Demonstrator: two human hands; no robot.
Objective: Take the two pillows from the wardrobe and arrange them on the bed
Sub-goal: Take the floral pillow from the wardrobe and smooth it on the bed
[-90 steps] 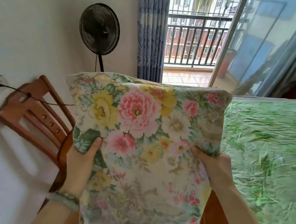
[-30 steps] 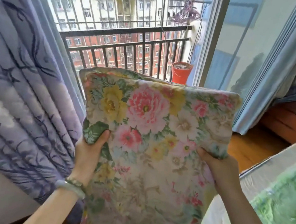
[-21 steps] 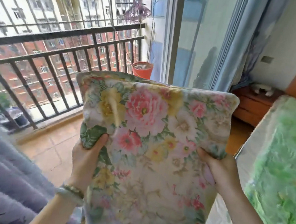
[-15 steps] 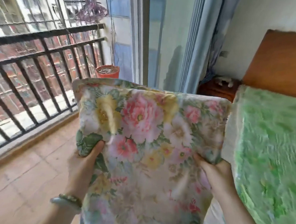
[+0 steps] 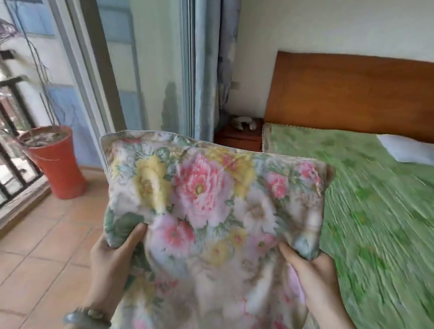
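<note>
Nearest the camera, the left hand [image 5: 115,258] and the right hand [image 5: 314,276] were each closed on a side edge of the floral pillow [image 5: 213,217], thumbs pressed into its front face and the other fingers hidden behind it. A bracelet [image 5: 87,318] sat on the left wrist. The pillow stood upright between the 2 hands, held in the air in front of the chest, its upper half rising above both grips and its lower part hanging down out of view; it was clear of the bed [image 5: 382,208], which lay just to the right. Judged from this, the grips looked shallow and low on soft fabric, so the top could flop forward or 1 side could slip loose on the swing toward the mattress. The pillow also blocked the view of the floor ahead, so a foot might catch the bed's corner. Farther off, a white pillow [image 5: 423,152] already lay by the wooden headboard [image 5: 365,97], a nightstand [image 5: 239,137] stood in the corner, and a red plant pot [image 5: 58,163] stood on the tiled balcony on the left.
</note>
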